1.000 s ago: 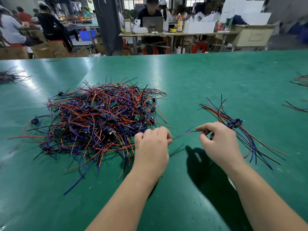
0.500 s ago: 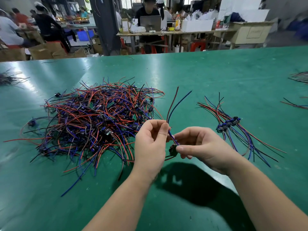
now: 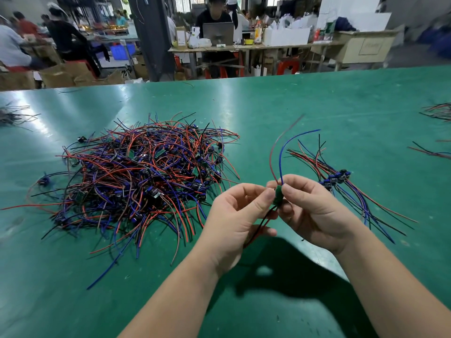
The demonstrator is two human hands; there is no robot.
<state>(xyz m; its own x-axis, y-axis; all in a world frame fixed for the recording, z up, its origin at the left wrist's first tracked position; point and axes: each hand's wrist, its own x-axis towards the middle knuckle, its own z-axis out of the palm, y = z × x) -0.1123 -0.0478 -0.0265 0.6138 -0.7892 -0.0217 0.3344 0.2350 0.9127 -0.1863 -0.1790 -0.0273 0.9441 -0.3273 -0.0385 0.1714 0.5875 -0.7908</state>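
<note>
Above the green table (image 3: 317,106) both my hands hold one small green circuit board (image 3: 278,195) with wires. My left hand (image 3: 238,217) pinches its left side with thumb and finger. My right hand (image 3: 314,211) pinches its right side. A blue wire (image 3: 284,152) and a red wire (image 3: 274,152) rise from the board and curve right. A black and a red wire hang below it across my left palm. A big tangled pile of wired boards (image 3: 136,174) lies to the left. A small sorted bundle (image 3: 341,184) lies to the right.
More wire bundles lie at the table's far right edge (image 3: 436,112) and far left edge (image 3: 12,115). Beyond the table, people sit at work benches with a laptop (image 3: 218,32), cardboard boxes and stools.
Both hands have lifted the board higher and turned it. A second ago they held a wire low near the pile. The upper wires now swing right.
</note>
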